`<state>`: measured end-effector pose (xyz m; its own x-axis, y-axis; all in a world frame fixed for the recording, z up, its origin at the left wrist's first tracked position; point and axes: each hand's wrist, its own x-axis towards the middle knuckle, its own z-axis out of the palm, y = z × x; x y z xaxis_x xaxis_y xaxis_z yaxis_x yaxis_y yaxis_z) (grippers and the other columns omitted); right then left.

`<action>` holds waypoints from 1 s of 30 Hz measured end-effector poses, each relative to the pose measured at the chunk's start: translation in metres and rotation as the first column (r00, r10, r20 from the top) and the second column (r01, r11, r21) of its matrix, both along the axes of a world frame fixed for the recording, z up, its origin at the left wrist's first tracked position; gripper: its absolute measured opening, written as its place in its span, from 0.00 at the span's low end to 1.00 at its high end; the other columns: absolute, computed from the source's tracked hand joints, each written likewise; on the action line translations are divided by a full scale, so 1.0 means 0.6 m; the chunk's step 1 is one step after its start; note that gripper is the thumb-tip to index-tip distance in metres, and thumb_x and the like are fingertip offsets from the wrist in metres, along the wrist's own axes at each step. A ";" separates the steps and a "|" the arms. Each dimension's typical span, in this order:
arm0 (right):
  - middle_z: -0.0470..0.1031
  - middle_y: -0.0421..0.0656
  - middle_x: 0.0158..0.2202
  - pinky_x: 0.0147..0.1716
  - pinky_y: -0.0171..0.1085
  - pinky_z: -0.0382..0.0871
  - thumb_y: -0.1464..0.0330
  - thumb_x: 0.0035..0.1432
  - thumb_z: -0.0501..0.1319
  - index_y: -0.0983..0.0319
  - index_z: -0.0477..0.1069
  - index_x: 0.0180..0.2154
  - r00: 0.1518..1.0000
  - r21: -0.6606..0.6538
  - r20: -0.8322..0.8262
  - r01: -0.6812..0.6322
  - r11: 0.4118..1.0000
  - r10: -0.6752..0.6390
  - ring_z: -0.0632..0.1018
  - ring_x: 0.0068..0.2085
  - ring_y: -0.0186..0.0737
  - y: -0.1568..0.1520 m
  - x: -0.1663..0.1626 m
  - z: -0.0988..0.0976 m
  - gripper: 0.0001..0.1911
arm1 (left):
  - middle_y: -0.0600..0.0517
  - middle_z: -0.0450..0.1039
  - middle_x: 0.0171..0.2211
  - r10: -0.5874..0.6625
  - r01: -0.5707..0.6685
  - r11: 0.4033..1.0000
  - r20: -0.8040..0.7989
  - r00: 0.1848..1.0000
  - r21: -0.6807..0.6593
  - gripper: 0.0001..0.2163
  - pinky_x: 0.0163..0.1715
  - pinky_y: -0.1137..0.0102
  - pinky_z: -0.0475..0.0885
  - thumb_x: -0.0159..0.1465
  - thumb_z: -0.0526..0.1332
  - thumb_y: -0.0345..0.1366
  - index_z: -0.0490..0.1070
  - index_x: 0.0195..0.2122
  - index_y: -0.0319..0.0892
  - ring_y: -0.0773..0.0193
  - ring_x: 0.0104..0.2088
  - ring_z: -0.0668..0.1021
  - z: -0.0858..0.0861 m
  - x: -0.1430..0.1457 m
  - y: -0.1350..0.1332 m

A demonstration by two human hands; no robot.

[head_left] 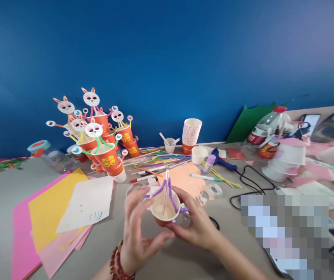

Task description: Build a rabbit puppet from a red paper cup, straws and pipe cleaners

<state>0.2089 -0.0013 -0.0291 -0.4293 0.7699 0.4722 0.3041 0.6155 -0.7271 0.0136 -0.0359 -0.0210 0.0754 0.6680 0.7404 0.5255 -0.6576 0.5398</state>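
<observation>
A red and white paper cup (160, 206) is tilted so its inside faces me. Purple pipe cleaners (171, 194) rise from it, with short ends sticking out past the rim on both sides. A pale straw-like strip (166, 190) stands up inside the cup. My right hand (197, 219) grips the cup from the right, thumb low on its wall. Slightly blurred, my left hand (139, 225) curves along the cup's left side with thumb and fingers apart. Its fingertips are close to the left purple end; I cannot tell whether they touch it.
Stacked cup figures with rabbit faces (105, 155) stand at the back left. Coloured paper sheets (44, 214) lie left. Behind the cup are pens and pipe cleaners (158, 161), a cup stack (192, 134) and a blue glue gun (223, 161). A black cable (242, 181) runs right.
</observation>
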 end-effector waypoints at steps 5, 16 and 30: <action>0.69 0.54 0.59 0.53 0.44 0.71 0.66 0.53 0.68 0.59 0.56 0.63 0.983 -0.080 -0.153 -0.113 0.990 0.100 0.72 0.58 0.53 0.005 0.006 0.011 0.38 | 0.36 0.51 0.68 -0.182 0.305 0.905 0.377 0.908 -0.298 0.47 0.64 0.43 0.55 0.54 0.70 0.54 0.47 0.68 0.47 0.38 0.67 0.57 -0.014 -0.003 0.019; 0.65 0.55 0.62 0.55 0.48 0.69 0.68 0.55 0.64 0.59 0.52 0.66 0.978 -0.056 -0.123 -0.177 0.983 0.169 0.69 0.60 0.55 0.012 0.020 0.005 0.39 | 0.40 0.68 0.60 -0.202 0.538 0.782 0.689 0.696 -0.315 0.52 0.57 0.52 0.69 0.53 0.73 0.45 0.36 0.70 0.55 0.45 0.59 0.72 -0.016 0.024 0.018; 0.70 0.51 0.48 0.47 0.48 0.72 0.62 0.59 0.64 0.58 0.70 0.48 0.998 0.247 -0.063 0.038 0.968 -0.023 0.73 0.50 0.53 0.013 0.029 0.028 0.16 | 0.40 0.66 0.60 -0.127 0.475 0.812 0.692 0.710 -0.339 0.50 0.55 0.53 0.71 0.55 0.71 0.48 0.36 0.69 0.56 0.46 0.59 0.72 -0.036 0.033 0.020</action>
<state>0.2262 0.0064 -0.0122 -0.3727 0.6383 0.6736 0.2866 0.7696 -0.5706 0.0335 -0.0242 -0.0424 -0.0135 0.9547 0.2972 -0.2194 -0.2928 0.9307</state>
